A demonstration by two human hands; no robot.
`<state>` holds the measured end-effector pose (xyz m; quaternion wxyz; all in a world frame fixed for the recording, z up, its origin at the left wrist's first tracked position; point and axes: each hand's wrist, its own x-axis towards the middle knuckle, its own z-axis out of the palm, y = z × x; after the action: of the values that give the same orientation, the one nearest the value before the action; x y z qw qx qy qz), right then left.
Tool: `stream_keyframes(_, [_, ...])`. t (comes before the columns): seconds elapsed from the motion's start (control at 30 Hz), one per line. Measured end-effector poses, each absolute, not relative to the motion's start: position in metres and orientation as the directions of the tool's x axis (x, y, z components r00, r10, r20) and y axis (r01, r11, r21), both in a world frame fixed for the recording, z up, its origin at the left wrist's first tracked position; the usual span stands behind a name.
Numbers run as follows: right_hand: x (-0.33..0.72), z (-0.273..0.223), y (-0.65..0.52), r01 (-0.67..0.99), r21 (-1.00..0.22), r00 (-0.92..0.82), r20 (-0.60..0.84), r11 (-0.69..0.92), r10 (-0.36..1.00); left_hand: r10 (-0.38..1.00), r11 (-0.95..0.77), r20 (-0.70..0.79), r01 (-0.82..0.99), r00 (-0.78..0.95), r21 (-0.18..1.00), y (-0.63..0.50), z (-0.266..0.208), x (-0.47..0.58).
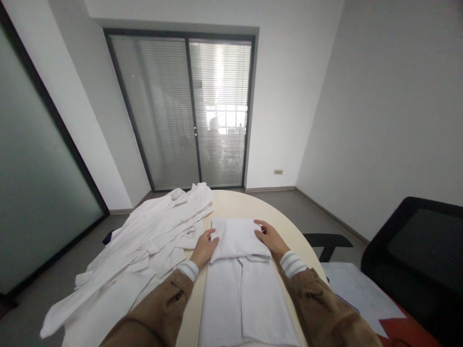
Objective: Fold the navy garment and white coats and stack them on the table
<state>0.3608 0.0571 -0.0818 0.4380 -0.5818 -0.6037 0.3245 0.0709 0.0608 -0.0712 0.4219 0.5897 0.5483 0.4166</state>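
Observation:
A long white garment (249,299) lies lengthwise on the round table in front of me, its far end turned over into a flat folded panel (237,238). My left hand (205,246) grips the left edge of that panel, thumb on top. At the opposite edge, my right hand (269,236) holds the panel's far right corner, its thumb also resting on the cloth. The fingertips beneath the fabric are partly hidden. Below the panel, a vertical overlap runs down the garment towards me, and its near end leaves the view.
A loose heap of white garments (155,246) covers the table's left side and hangs over its edge. The pale round tabletop (235,202) shows beyond the fold. At right are a black mesh chair (419,246) and papers (361,289) on a red surface.

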Motion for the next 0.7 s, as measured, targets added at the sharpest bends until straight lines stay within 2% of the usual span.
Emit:
stream_keyframes(0.1, [0.360, -0.077, 0.053, 0.517, -0.852, 0.085, 0.148, 0.084, 0.985, 0.993, -0.020, 0.000, 0.172, 0.115, 0.985, 0.056, -0.072, 0.069])
stream_keyframes(0.2, [0.362, -0.066, 0.043, 0.558, -0.830, 0.071, 0.077, 0.024, 0.994, 0.982, -0.003, -0.017, 0.104, 0.190, 0.995, 0.049, -0.066, 0.063])
stream_keyframes(0.27, [0.363, -0.056, 0.034, 0.526, -0.849, 0.037, -0.022, -0.038, 0.999, 0.976, 0.008, -0.038, 0.143, 0.213, 0.990, 0.042, -0.060, 0.058])
stream_keyframes(0.37, [0.364, -0.044, 0.018, 0.441, -0.881, -0.041, -0.210, -0.171, 0.977, 0.965, 0.039, -0.112, 0.296, 0.236, 0.954, 0.030, -0.055, 0.052])
stream_keyframes(0.43, [0.363, -0.040, 0.009, 0.394, -0.893, -0.100, -0.274, -0.215, 0.957, 0.954, 0.067, -0.167, 0.369, 0.248, 0.927, 0.022, -0.056, 0.050])
stream_keyframes(0.53, [0.361, -0.042, 0.004, 0.375, -0.910, -0.151, -0.245, -0.174, 0.958, 0.950, 0.035, -0.139, 0.351, 0.278, 0.936, 0.016, -0.063, 0.047])
stream_keyframes(0.7, [0.357, -0.052, 0.014, 0.399, -0.911, -0.109, -0.157, -0.101, 0.982, 0.956, -0.174, 0.077, 0.331, 0.284, 0.928, 0.033, -0.074, 0.050])
